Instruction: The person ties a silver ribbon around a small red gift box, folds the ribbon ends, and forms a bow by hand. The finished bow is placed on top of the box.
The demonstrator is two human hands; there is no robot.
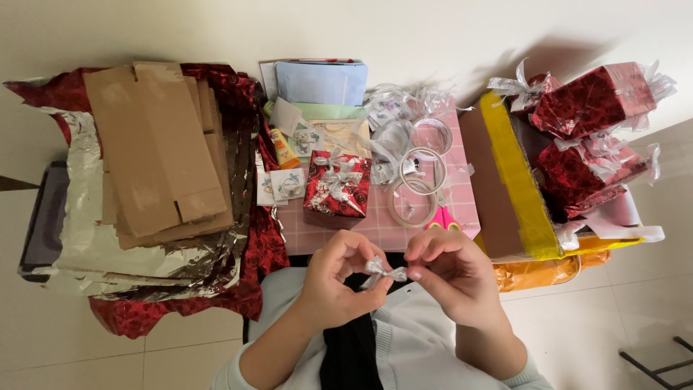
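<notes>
Between both hands sits a small silver ribbon bow [382,272]: the left hand [339,278] pinches one loop with fingertips, the right hand [447,273] pinches the other. Just beyond them stands a red foil-wrapped gift box [337,185] with a silver bow, and near the right hand lie clear tape rolls [415,189].

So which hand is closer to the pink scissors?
The right hand. It sits just below the pink scissors, while the left hand is farther off to the side, pinching the silver bow.
</notes>
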